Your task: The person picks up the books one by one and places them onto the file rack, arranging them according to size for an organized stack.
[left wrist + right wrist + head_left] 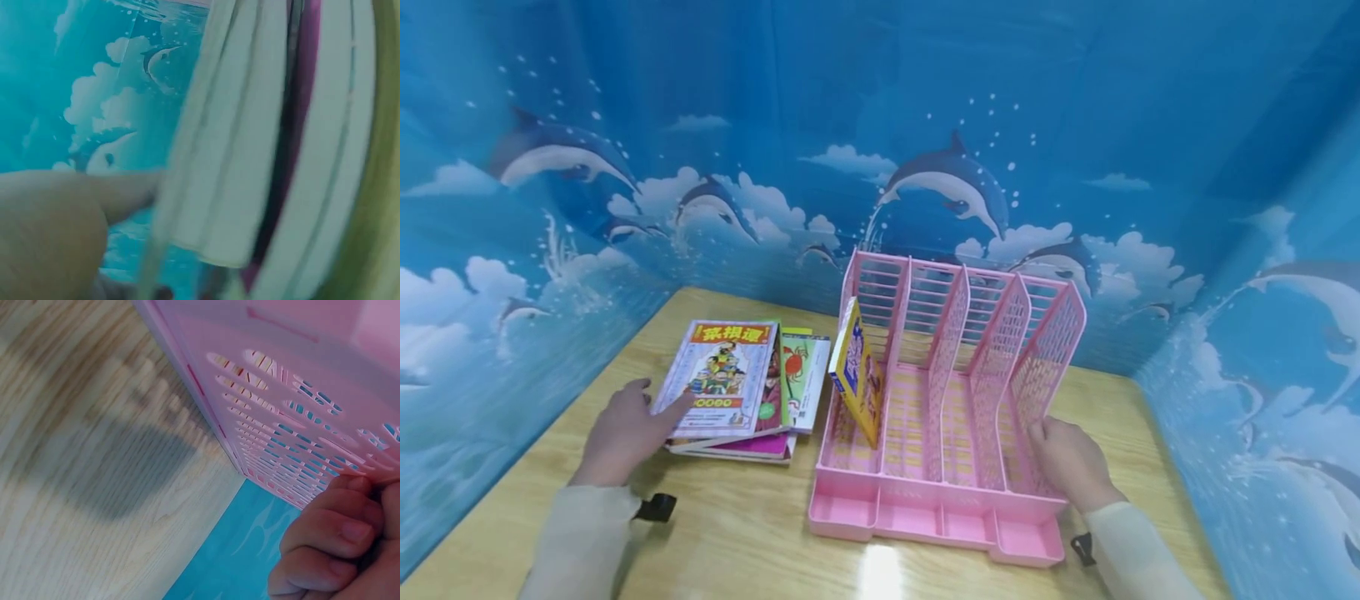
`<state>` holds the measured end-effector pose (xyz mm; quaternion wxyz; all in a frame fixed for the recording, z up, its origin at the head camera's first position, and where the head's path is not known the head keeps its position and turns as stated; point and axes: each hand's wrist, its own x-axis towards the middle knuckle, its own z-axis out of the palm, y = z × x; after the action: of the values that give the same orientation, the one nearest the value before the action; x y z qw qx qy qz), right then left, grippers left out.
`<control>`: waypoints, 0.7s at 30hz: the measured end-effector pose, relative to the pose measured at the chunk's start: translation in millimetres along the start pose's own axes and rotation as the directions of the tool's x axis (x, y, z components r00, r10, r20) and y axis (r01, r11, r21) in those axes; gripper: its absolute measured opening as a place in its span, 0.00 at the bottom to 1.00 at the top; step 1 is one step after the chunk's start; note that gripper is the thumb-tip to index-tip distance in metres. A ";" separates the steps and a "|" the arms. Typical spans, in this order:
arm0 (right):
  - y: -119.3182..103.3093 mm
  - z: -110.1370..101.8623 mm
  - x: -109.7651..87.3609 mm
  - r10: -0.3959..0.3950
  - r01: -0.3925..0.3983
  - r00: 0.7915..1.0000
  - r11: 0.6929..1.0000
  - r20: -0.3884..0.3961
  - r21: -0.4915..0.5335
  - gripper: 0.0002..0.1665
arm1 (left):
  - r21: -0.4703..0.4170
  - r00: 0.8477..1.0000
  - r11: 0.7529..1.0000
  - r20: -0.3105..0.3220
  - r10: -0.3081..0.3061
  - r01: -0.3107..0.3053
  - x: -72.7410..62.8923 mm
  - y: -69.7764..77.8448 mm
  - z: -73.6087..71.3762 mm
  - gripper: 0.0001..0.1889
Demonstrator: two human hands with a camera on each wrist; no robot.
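At the left, several books lie stacked flat, the top book (724, 379) with a lilac cover and red title band. My left hand (627, 432) is at its left edge, thumb over the cover and fingers at the side; the left wrist view has the thumb (128, 195) against the cover beside the stack's page edges (234, 144). A pink file rack (940, 492) with upright dividers stands on the table. My right hand (1070, 460) grips its right side panel (206, 337), fingers curled at the edge. A yellow book (859, 375) leans upright in the rack's leftmost slot.
Small open trays (966, 527) run along the rack's front. A book with a red crab (805, 375) sticks out at the right of the stack. Blue dolphin-print sheeting (820, 100) encloses the wooden table (730, 525) at the back and both sides.
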<state>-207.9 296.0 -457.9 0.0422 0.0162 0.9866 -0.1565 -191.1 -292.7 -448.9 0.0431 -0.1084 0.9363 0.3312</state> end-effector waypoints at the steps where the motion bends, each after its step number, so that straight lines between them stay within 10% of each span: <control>1: 0.2 0.3 0.0 0.000 0.000 1.000 1.000 -0.002 -0.003 0.31 | -0.013 1.000 1.000 0.023 0.001 -0.001 1.2 -4.4 0.5 0.55; 21: -1.9 -1.9 0.3 0.008 -0.008 1.000 1.000 0.006 -0.002 0.31 | -0.118 0.999 0.992 0.001 -0.047 0.047 3.3 -17.1 11.9 0.53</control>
<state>-208.4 294.8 -455.6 0.0457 0.0196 0.9866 -0.1553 -190.3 -298.8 -469.1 0.0437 -0.1329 0.9123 0.3849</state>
